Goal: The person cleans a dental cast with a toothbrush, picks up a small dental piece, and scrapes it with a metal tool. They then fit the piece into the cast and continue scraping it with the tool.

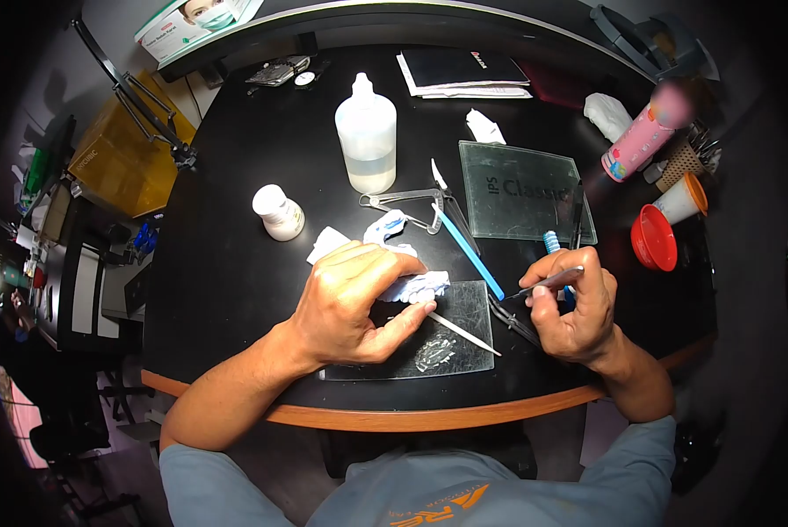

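Observation:
My left hand (356, 303) is closed on a white and pale-blue dental model (418, 287), pinching it between thumb and fingers above a scratched glass slab (466, 307). Another white and blue curved dental piece (385, 227) lies just beyond the knuckles. Beneath the left fingertips, a thin white stick-like tool (466, 332) rests on the slab, which carries whitish smears. My right hand (574, 307) grips a slim dark metal instrument (561, 279), held like a pen, its thin end toward the left. Beside this hand lie a blue-handled tool (469, 252) and dark tweezers-like tools (514, 323).
Farther back stand a large clear squeeze bottle (366, 136) and a small white bottle (278, 212). A metal caliper (403, 200) lies near a glass plate (521, 193). To the right are a red bowl (654, 238), an orange-rimmed cup (682, 198) and a pink bottle (633, 145).

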Demonstrator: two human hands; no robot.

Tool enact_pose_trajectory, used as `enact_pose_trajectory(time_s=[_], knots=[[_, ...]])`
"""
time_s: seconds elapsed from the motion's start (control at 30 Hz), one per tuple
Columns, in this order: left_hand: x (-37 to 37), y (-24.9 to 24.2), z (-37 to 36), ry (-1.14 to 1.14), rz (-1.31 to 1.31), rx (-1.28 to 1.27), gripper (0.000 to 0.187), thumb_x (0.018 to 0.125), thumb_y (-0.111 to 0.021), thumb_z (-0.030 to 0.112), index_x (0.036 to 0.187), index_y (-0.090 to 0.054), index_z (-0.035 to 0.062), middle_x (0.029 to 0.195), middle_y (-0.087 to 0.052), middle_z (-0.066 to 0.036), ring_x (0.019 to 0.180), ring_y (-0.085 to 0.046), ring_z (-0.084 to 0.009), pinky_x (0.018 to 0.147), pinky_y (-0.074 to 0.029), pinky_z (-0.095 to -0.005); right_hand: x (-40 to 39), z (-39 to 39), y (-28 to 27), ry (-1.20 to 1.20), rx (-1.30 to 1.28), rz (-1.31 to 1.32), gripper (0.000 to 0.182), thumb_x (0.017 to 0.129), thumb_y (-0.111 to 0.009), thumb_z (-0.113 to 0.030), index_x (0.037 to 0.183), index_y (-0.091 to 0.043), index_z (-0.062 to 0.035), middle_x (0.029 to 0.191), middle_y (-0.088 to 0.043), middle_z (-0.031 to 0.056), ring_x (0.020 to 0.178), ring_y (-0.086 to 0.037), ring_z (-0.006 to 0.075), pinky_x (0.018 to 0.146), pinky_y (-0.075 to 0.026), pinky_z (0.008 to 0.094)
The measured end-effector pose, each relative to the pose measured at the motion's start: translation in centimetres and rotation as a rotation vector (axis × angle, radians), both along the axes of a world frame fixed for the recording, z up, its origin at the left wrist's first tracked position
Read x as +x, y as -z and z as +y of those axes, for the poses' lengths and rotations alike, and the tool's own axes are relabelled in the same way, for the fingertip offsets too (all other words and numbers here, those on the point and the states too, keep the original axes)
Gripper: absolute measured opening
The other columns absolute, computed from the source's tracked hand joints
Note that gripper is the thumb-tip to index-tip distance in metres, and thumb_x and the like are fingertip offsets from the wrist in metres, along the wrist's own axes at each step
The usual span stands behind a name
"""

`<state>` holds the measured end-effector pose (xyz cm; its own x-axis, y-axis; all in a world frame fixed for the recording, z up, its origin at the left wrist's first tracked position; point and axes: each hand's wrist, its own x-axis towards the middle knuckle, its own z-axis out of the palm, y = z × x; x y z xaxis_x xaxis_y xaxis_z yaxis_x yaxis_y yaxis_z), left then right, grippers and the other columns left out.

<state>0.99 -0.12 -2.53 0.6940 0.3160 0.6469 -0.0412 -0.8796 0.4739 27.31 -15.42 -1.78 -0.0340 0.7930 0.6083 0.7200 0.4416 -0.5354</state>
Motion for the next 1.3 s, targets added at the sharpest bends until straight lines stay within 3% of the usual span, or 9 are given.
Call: enact_pose_trajectory(time_s=[0.17,0.2,0.33,0.53,0.77,0.83,1.0,1.17,1.3], knots=[[0.0,-0.1,-0.1,-0.006,-0.005,0.002,0.027,0.081,-0.087,0.015,0.099,-0.071,0.0018,0.083,-0.072,-0.012,0.069,-0.068,-0.0276,0.065,-0.051,-0.0376,-0.2,0.3,-0.2,-0.022,-0.099,-0.111,0.011,0.080,-0.070,0.001,0.084,-0.061,-0.0033,0.074,-0.066,0.0064,0.050,-0.061,0.0168,0.044,-0.048,0.0293],[0.0,-0.1,-0.1,-0.007,-0.009,0.000,0.027,0.081,-0.087,0.014,0.099,-0.071,0.0018,0.083,-0.072,-0.011,0.069,-0.067,-0.0275,0.065,-0.051,-0.0375,-0.3,0.4,-0.4,-0.019,-0.137,-0.146,0.010,0.081,-0.071,0.001,0.080,-0.062,-0.0033,0.072,-0.061,0.0077,0.051,-0.060,0.0221,0.046,-0.046,0.0349],[-0.1,-0.1,-0.2,-0.023,-0.010,-0.015,0.027,0.081,-0.086,0.014,0.099,-0.071,0.0017,0.082,-0.070,-0.011,0.068,-0.066,-0.0270,0.064,-0.051,-0.0371,-0.2,0.4,-0.5,-0.041,-0.291,-0.150,0.008,0.089,-0.070,0.000,0.084,-0.064,-0.0009,0.075,-0.060,0.0107,0.056,-0.060,0.0279,0.052,-0.049,0.0401],[0.1,-0.1,-0.2,-0.007,-0.033,-0.012,0.025,0.081,-0.085,0.011,0.099,-0.070,0.0001,0.082,-0.070,-0.012,0.067,-0.066,-0.0267,0.063,-0.052,-0.0363,0.3,0.1,-1.4,-0.084,-0.373,-0.127,0.007,0.095,-0.072,-0.004,0.090,-0.070,0.0011,0.078,-0.065,0.0118,0.062,-0.065,0.0260,0.055,-0.051,0.0367],[0.3,0.1,-1.2,0.014,-0.009,-0.078,0.029,0.077,-0.087,0.007,0.100,-0.072,-0.0016,0.087,-0.074,-0.014,0.071,-0.070,-0.0232,0.063,-0.053,-0.0314,-0.5,0.8,-0.3,-0.123,0.025,0.062,0.013,0.100,-0.076,-0.011,0.100,-0.074,0.0025,0.095,-0.074,0.0169,0.078,-0.074,0.0238,0.066,-0.059,0.0319],[0.3,0.5,-1.7,0.034,0.012,-0.133,0.030,0.076,-0.090,0.006,0.097,-0.070,-0.0021,0.088,-0.075,-0.015,0.075,-0.073,-0.0236,0.066,-0.056,-0.0318,-0.6,0.6,-0.3,-0.169,0.046,0.040,0.026,0.100,-0.076,-0.022,0.110,-0.077,0.0022,0.106,-0.074,0.0187,0.087,-0.076,0.0250,0.073,-0.062,0.0308],[0.5,0.9,-2.5,0.071,-0.031,-0.176,0.033,0.073,-0.094,0.007,0.092,-0.068,-0.0032,0.091,-0.077,-0.017,0.080,-0.076,-0.0245,0.070,-0.060,-0.0319,-1.6,0.6,-0.1,-0.215,0.121,0.092,0.033,0.099,-0.074,-0.029,0.115,-0.079,-0.0008,0.109,-0.075,0.0185,0.094,-0.077,0.0243,0.078,-0.065,0.0302],[0.5,0.7,-2.7,0.049,-0.038,-0.179,0.033,0.074,-0.095,0.009,0.092,-0.069,-0.0035,0.091,-0.078,-0.017,0.079,-0.078,-0.0241,0.070,-0.060,-0.0302,-2.0,0.5,0.5,-0.220,0.136,0.121,0.024,0.095,-0.081,-0.016,0.112,-0.077,-0.0005,0.110,-0.076,0.0205,0.096,-0.079,0.0262,0.076,-0.066,0.0310],[0.6,0.7,-3.8,0.005,0.022,-0.350,0.034,0.076,-0.096,0.013,0.092,-0.071,-0.0032,0.089,-0.078,-0.016,0.075,-0.078,-0.0204,0.066,-0.059,-0.0283,-2.5,0.5,0.3,-0.195,0.158,0.095,0.022,0.088,-0.085,-0.003,0.107,-0.073,0.0009,0.107,-0.077,0.0210,0.093,-0.080,0.0280,0.077,-0.067,0.0316]])
